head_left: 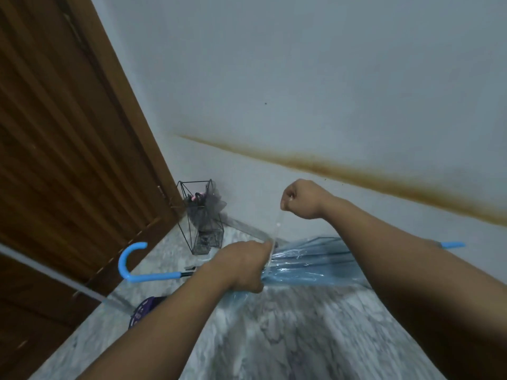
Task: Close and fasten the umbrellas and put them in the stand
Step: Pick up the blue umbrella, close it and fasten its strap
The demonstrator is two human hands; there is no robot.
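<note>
A clear blue umbrella [310, 263] lies folded across the middle of the head view, its curved blue handle [131, 263] to the left and its blue tip [452, 244] poking out past my right forearm. My left hand [241, 267] is shut around the gathered canopy. My right hand [301, 198] is raised above it, pinching the clear fastening strap [277, 226] and pulling it up taut. A black wire umbrella stand [203, 218] sits on the floor in the corner, with a dark umbrella [205, 204] inside it.
A brown wooden door [68, 138] fills the left side. A white wall [301, 78] with a brown stain runs behind. A purple object [142, 311] lies on the marble floor [288, 330] near my left forearm, beside a pale rod [55, 275].
</note>
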